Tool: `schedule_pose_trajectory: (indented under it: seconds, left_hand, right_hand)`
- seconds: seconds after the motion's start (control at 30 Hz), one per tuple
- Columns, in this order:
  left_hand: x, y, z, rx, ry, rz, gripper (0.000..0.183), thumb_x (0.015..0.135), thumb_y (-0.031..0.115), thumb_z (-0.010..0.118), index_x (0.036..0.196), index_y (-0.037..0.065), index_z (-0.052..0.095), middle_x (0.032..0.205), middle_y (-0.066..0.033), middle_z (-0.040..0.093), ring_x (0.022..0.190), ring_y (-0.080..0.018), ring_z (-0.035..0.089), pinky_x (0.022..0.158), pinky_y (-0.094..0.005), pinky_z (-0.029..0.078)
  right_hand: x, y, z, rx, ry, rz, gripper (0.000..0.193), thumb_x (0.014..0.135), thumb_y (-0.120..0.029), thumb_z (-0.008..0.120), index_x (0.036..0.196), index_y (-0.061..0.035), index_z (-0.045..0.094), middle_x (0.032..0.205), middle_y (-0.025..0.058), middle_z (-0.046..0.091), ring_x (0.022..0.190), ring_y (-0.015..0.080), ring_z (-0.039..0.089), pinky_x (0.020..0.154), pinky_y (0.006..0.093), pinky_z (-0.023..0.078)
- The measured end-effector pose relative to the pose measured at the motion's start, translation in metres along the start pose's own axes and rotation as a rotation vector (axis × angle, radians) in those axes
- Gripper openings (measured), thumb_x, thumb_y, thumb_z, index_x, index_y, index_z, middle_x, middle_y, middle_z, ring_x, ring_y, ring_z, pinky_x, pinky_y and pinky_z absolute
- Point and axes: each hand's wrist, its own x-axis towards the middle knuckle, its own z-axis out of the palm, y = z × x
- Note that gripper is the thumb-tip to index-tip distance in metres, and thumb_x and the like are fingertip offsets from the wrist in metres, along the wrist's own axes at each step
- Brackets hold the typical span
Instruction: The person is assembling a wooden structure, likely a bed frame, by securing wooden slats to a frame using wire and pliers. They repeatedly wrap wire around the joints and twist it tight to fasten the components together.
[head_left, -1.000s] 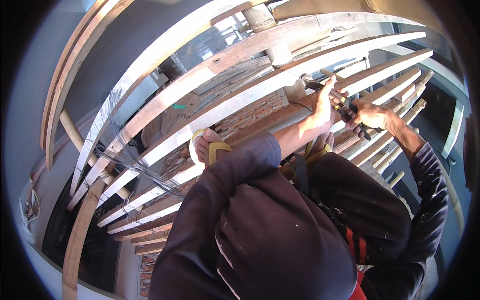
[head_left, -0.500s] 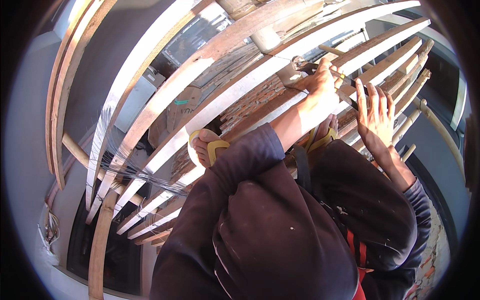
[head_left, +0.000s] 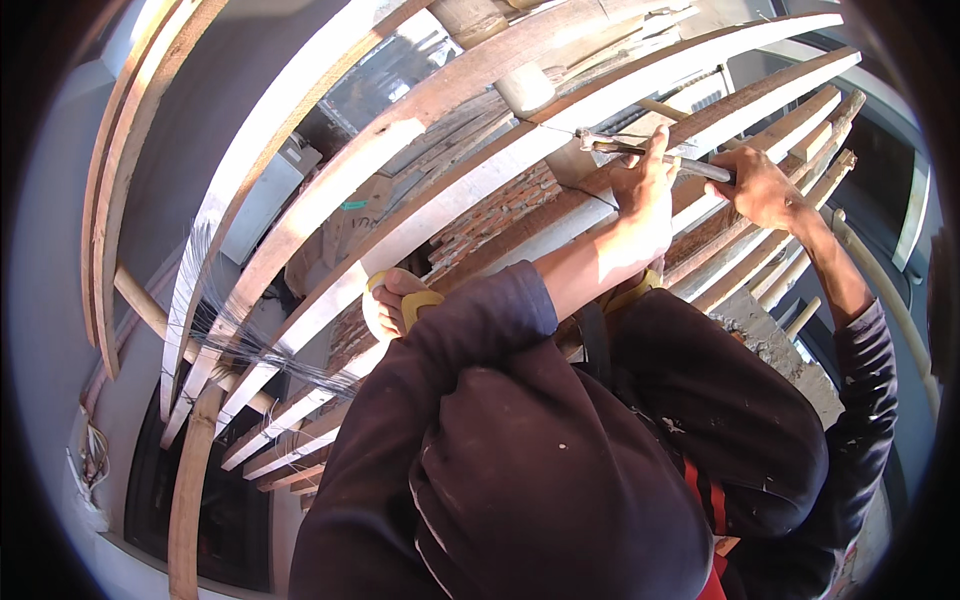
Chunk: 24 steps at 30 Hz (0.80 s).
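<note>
Metal pincers (head_left: 705, 168) with long handles slant over pale timber beams (head_left: 470, 200), right of centre near the top, their head beside a round pole (head_left: 525, 92). The right hand (head_left: 760, 190) wraps its fingers round the handle end, probably for leverage. The left hand (head_left: 645, 200) sits nearer the head, seemingly to steady it; its index finger points up, the others look partly curled, and whether they grip cannot be told. Below, a foot (head_left: 379, 320) in a yellow sandal (head_left: 422, 302) rests on a beam, likely for balance. Further left, a bundle of thin wire (head_left: 262, 350) lies across the beams.
</note>
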Motion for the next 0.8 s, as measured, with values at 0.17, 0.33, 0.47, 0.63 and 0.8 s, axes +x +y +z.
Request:
schedule_pose_trajectory:
  seconds: [0.17,0.33,0.47,0.63,0.8]
  left_hand:
    - [0.008,-0.016,-0.016,-0.048,-0.141,-0.003,0.035,0.079,0.037,0.069,0.087,0.004,0.063,0.088,-0.0058,0.060,0.079,-0.0132,0.054,0.074,-0.0290,0.043]
    - [0.001,0.002,-0.027,0.475,-0.047,-0.013,0.041,0.082,0.039,0.064,0.089,-0.002,0.061,0.081,-0.0064,0.062,0.074,-0.0167,0.054,0.074,-0.0287,0.042]
    - [0.022,-0.006,-0.033,0.205,-0.022,-0.075,0.029,0.084,0.030,0.061,0.081,0.001,0.058,0.077,-0.0065,0.059,0.072,-0.0176,0.057,0.065,-0.0280,0.045]
    - [-0.009,0.022,-0.018,0.091,-0.168,-0.096,0.017,0.085,0.026,0.058,0.080,0.011,0.056,0.076,-0.0014,0.057,0.068,-0.0115,0.058,0.057,-0.0196,0.040]
    - [-0.015,0.016,0.000,-0.067,0.013,-0.156,0.013,0.081,0.004,0.065,0.075,-0.002,0.055,0.068,-0.0062,0.057,0.063,-0.0153,0.060,0.059,-0.0267,0.055]
  right_hand:
    - [-0.010,0.005,0.030,1.110,-0.601,0.363,0.024,0.084,-0.024,0.066,0.090,-0.0019,0.060,0.071,0.0033,0.059,0.058,0.0121,0.058,0.045,0.0251,0.048]
    - [-0.024,0.002,0.045,1.227,-0.569,0.338,0.030,0.081,-0.023,0.069,0.094,0.0024,0.059,0.072,0.0061,0.060,0.055,0.0143,0.058,0.044,0.0278,0.049]
    - [-0.027,-0.023,0.037,0.982,-0.305,0.195,0.051,0.077,-0.027,0.073,0.106,0.0086,0.051,0.069,0.0107,0.060,0.053,0.0182,0.061,0.045,0.0306,0.051]
    - [-0.061,-0.057,0.060,-0.161,0.425,-0.095,0.082,0.066,-0.023,0.078,0.134,-0.0043,0.035,0.102,0.0142,0.058,0.088,0.0285,0.059,0.077,0.0347,0.048]
    - [-0.057,-0.038,0.090,-0.433,0.542,-0.013,0.065,0.075,0.001,0.058,0.136,-0.0085,0.040,0.104,0.0136,0.057,0.092,0.0287,0.058,0.078,0.0389,0.049]
